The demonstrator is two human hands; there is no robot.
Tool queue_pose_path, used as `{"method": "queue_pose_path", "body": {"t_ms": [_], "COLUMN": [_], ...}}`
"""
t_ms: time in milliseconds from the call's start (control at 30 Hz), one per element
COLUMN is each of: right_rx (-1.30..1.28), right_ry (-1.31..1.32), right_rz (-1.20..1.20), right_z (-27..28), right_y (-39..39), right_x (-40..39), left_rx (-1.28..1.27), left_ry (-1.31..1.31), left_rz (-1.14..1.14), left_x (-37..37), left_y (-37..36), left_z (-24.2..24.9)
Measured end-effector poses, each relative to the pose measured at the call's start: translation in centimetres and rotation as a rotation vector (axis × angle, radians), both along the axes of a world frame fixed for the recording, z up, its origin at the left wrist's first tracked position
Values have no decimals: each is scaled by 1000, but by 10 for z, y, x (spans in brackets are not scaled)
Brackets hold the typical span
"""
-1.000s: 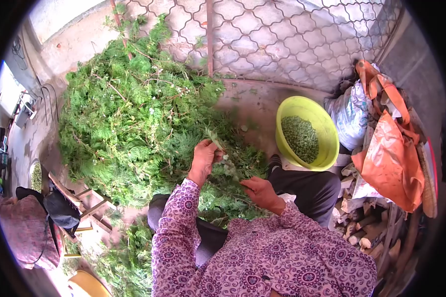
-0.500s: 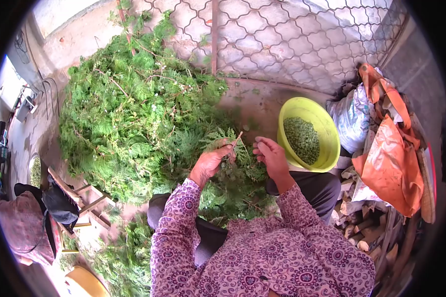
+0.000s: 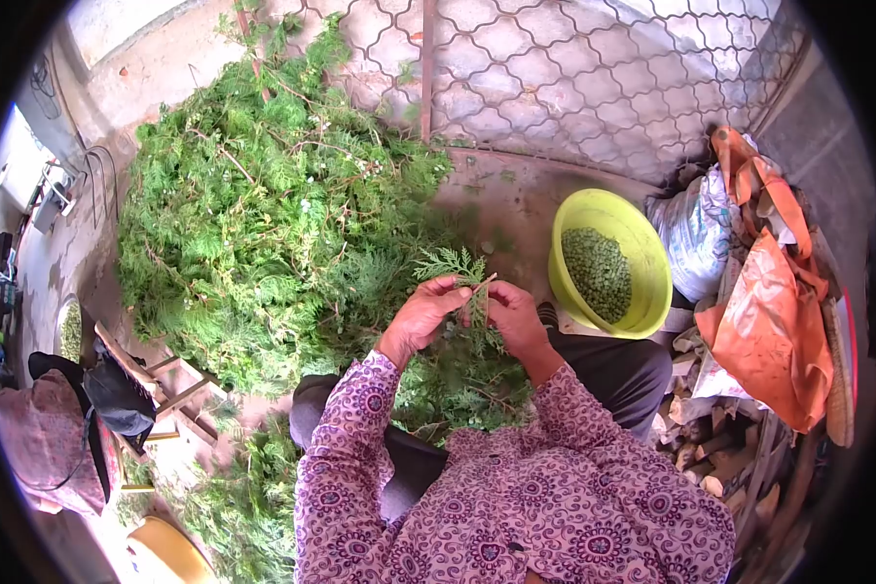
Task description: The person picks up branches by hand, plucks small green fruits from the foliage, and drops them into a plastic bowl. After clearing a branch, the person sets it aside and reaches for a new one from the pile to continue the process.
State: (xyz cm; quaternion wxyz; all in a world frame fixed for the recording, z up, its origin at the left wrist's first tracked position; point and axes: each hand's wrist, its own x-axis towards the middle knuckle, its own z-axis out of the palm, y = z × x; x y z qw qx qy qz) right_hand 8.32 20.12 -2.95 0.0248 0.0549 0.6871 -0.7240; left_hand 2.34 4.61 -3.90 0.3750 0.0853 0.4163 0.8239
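A leafy evergreen sprig [image 3: 450,262] with a bare brown stem is held up in front of my lap. My left hand [image 3: 421,314] pinches it between thumb and fingers. Close beside it, my right hand [image 3: 518,317] has its fingers closed on the same sprig, near the stem; anything small between those fingertips is hidden. To the right stands a yellow-green plastic bowl [image 3: 661,279], tilted towards me, with many small round green cones or berries [image 3: 597,273] in it. A large heap of cut evergreen branches [image 3: 253,224] lies to the left and under my hands.
A wire mesh [image 3: 574,88] stands at the back. On the right are an orange bag [image 3: 771,336], a white sack [image 3: 693,234] and chopped firewood [image 3: 720,448]. A wooden stool [image 3: 180,399], a yellow container [image 3: 165,553] and draped cloth [image 3: 49,438] are at the left.
My right hand has moved left, from beside the bowl to the sprig, and its fingers have closed there. My left hand still holds the sprig.
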Motion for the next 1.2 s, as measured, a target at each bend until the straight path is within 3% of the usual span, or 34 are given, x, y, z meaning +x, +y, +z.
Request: {"method": "queue_pose_path", "body": {"t_ms": [133,200,233,400,500,733,800,867,933,1067,1200], "right_rx": [-56,-377,-377,-927,-1147,-743,-453,-427,-164,-77,-13], "right_ry": [-32,-79,-80,-379,-278,-106,-14,-4,23,97,105], "right_rz": [-11,78,79,106,108,10,58,62,45,23,-9], "right_z": [-9,-17,-19,-20,-12,11,14,17,16,21,25], "right_y": [6,8,9,16,19,21,18,15,13,9,9], "right_x": [-2,-3,-3,-7,0,5,6,9,11,13,8], "left_rx": [32,26,9,-11,10,-42,-81,-141,-152,-131,-290], "left_ry": [11,38,47,66,72,73,111,152,172,199,365], "left_rz": [6,-10,-23,-46,-33,-20,-47,-55,-92,-114,52], "left_x": [2,2,1,0,-1,-1,-1,1,3,2,-2], "left_y": [1,0,0,-2,-4,-2,0,1,1,3,5], "left_z": [1,1,1,0,3,0,0,1,4,3,-7]}}
